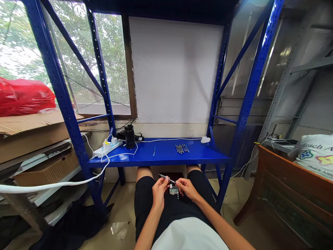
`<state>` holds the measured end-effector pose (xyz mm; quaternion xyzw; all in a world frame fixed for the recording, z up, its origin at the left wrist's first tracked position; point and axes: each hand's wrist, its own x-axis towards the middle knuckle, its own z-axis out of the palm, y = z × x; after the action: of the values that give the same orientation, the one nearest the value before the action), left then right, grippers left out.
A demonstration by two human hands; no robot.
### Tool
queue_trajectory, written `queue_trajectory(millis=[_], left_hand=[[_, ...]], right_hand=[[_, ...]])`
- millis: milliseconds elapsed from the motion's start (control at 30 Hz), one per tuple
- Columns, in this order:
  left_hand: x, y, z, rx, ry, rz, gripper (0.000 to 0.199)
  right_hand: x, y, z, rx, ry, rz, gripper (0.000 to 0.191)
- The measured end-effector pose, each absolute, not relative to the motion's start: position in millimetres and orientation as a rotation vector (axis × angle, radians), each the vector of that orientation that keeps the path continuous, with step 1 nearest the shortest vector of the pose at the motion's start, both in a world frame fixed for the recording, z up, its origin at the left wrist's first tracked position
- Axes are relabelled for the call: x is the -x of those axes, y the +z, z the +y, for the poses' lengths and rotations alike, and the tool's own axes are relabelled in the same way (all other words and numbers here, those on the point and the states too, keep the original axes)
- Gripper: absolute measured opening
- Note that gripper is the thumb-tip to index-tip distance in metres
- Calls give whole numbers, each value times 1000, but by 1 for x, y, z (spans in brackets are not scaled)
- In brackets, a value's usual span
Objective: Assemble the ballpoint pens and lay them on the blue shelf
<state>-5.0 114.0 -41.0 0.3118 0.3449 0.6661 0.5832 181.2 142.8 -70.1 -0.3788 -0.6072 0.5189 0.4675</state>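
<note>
Above my lap, both hands hold one slim pen (170, 180), which lies aslant with its dark tip pointing to the upper left. My left hand (159, 191) pinches it near its middle. At the lower right end, the fingers of my right hand (186, 189) are closed on it. Just below the pen, between the hands, a small pale printed patch (173, 190) shows against my black shorts; whether it is loose or part of them I cannot tell. On the blue shelf (166, 160) ahead, several pens (182, 149) lie in a row, and a single blue pen (154, 151) lies apart.
A black bottle (129, 136) and a white power strip (108, 149) stand at the shelf's left, with white cables trailing off. Crumpled white tissue (205, 139) sits at the right end. Blue metal posts (249, 104) rise at both sides. A wooden chair (291, 205) is on the right.
</note>
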Motion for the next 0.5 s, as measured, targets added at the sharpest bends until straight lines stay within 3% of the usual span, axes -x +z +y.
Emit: queue_trajectory(millis=[233,500], left_hand=[[3,-38,113,-785,1550,794,48],[3,-39,115,-733,1587,821,48]], right_hand=[[-178,-69,140,909,1437,-1439,66],[-181,-66,143,920,1271,-1389,55]])
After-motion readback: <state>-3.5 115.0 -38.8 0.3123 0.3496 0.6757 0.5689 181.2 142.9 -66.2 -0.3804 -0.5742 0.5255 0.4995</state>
